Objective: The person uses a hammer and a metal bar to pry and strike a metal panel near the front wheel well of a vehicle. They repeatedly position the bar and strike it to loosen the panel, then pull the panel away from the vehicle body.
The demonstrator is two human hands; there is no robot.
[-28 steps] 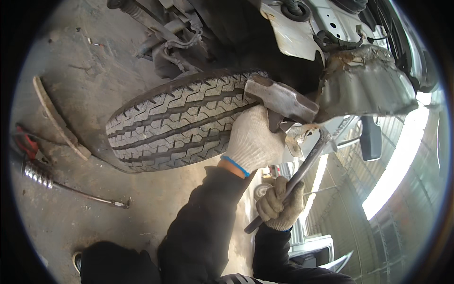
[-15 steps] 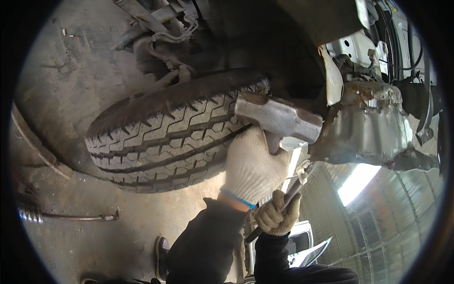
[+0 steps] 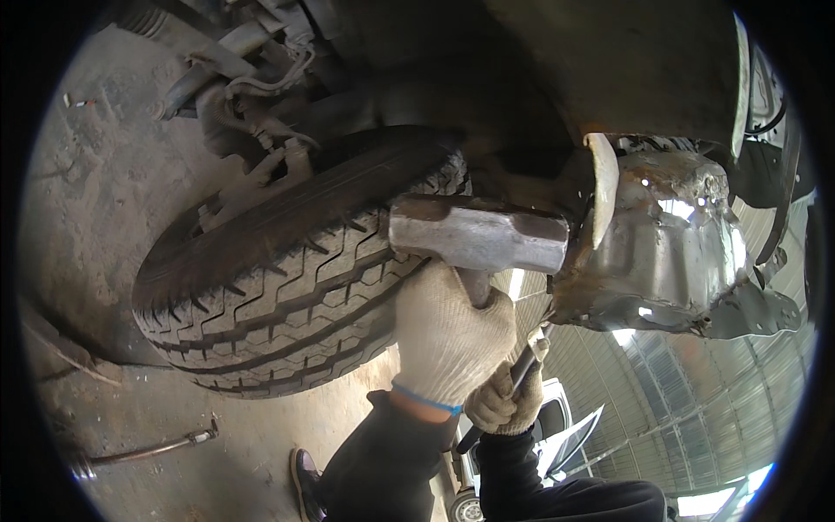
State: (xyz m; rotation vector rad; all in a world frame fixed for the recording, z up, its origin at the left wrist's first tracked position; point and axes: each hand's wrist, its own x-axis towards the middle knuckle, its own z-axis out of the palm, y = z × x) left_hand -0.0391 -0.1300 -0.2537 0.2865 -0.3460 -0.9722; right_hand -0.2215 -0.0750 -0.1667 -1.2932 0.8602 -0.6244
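My left hand [image 3: 452,335], in a knitted white work glove with a blue cuff, is closed around the handle of a sledgehammer, just below its head. The steel hammer head [image 3: 478,237] lies crosswise in front of the tyre tread. Its right end is close to the left edge of a bent, rusty metal body part [image 3: 648,248]; whether they touch I cannot tell. Lower down, my gloved right hand [image 3: 507,402] grips a dark metal rod [image 3: 524,365]. The rod slants up to the right, its upper end near the lower edge of the metal part.
A vehicle tyre [image 3: 287,304] fills the left middle, with suspension parts [image 3: 252,104] behind it. Dark wheel-arch metal [image 3: 626,70] hangs overhead. A metal rod-like tool [image 3: 152,448] lies on the concrete floor at lower left. A white vehicle [image 3: 552,418] stands behind my right hand.
My view has shifted, so the tyre sits lower and further left. The hammer head appears further left, lower and more level. Both hands keep their holds.
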